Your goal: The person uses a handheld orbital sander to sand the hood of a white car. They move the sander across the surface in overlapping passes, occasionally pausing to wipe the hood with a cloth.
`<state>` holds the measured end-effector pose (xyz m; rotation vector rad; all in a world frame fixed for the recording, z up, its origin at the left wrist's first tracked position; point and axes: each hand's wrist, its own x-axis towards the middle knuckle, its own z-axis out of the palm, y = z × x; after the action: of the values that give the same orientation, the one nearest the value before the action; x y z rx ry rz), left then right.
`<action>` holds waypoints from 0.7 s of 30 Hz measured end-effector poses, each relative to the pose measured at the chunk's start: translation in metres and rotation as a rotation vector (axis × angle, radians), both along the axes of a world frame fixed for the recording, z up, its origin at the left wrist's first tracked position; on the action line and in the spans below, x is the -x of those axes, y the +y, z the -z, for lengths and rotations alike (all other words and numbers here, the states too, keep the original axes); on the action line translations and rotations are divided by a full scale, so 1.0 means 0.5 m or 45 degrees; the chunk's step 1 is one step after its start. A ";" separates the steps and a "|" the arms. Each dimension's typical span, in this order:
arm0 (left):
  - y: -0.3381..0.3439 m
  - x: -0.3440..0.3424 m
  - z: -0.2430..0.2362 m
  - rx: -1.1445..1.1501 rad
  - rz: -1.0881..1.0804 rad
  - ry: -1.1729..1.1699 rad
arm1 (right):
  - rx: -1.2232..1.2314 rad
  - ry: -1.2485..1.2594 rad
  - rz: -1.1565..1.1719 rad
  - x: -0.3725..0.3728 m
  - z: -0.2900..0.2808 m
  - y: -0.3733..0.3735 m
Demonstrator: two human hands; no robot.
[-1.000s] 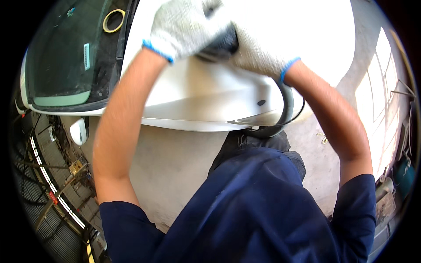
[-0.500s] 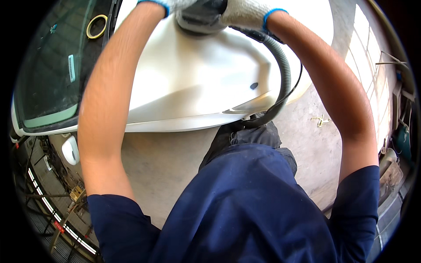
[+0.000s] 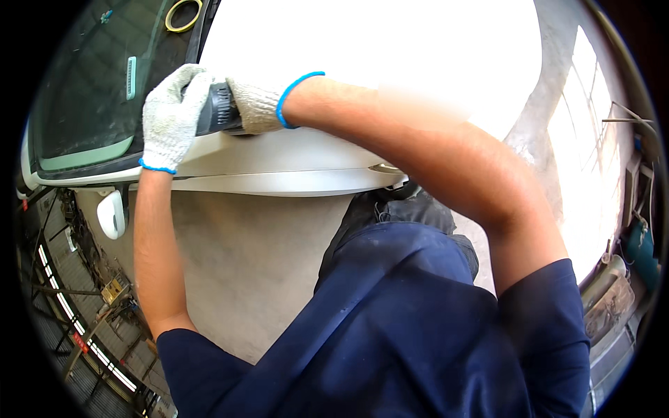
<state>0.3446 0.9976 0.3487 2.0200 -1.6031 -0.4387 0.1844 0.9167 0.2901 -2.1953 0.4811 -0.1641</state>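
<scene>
Both my hands wear whitish knit gloves with blue cuffs. My left hand (image 3: 171, 115) is wrapped round the left end of a dark power sander (image 3: 219, 110). From the other side my right hand (image 3: 259, 104) grips the same sander. It sits near the side edge of a white car hood (image 3: 293, 155), close to the base of the windshield (image 3: 87, 115). The gloves cover much of the tool, and its pad is mostly hidden. The ribbed grey hose seen earlier does not show now.
A yellow tape roll (image 3: 182, 29) lies on the glass at the top left. The white side mirror (image 3: 111, 214) sticks out below the windshield. Concrete floor (image 3: 244, 265) stretches between the car and my body. Assorted gear (image 3: 640, 244) stands at the far right.
Both hands have moved the sander left and nearer to me, from the hood's middle to beside the windshield. My right arm now reaches across the hood, and the hood looks brighter.
</scene>
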 end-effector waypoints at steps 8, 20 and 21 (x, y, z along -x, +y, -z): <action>-0.054 0.212 0.001 -0.096 0.260 -0.233 | 0.260 -0.077 0.247 0.255 -0.007 -0.015; -0.495 0.329 0.038 -0.047 0.368 -0.425 | 0.102 0.218 0.498 0.344 0.040 -0.385; -0.514 0.332 0.037 -0.091 0.355 -0.444 | 0.059 0.065 0.402 0.359 0.046 -0.377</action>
<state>0.1785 0.7406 0.3304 2.0138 -2.1223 -0.2532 0.0051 0.7281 0.2669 -2.1608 0.8592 -0.2911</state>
